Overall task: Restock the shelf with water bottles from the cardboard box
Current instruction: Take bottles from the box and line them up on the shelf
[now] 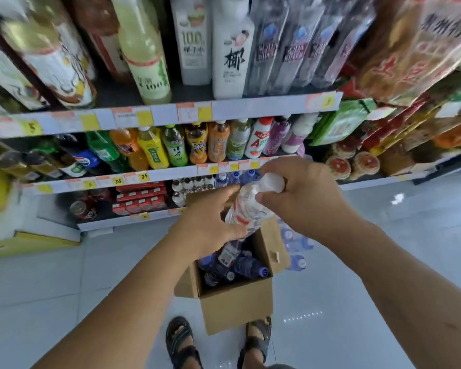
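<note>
Clear bottle [246, 206], one; left hand [208, 225], right hand [304, 193] grip.

A small grocery shop aisle. A tiered shelf unit [170, 114] stands just beyond an open cardboard box [237, 304] on a pale tiled floor [357, 262]. Above the box, rows of soft drink bottles [170, 145] and tall juice bottles [194, 41] face outward. Yellow and pink price tags [144, 118] line each shelf edge. Just beyond the box, on the lowest shelf, sit red cartons [141, 198] and cans [81, 209]. Up and to the right of the box, packaged snacks [341, 123] fill the neighbouring shelves.
</note>
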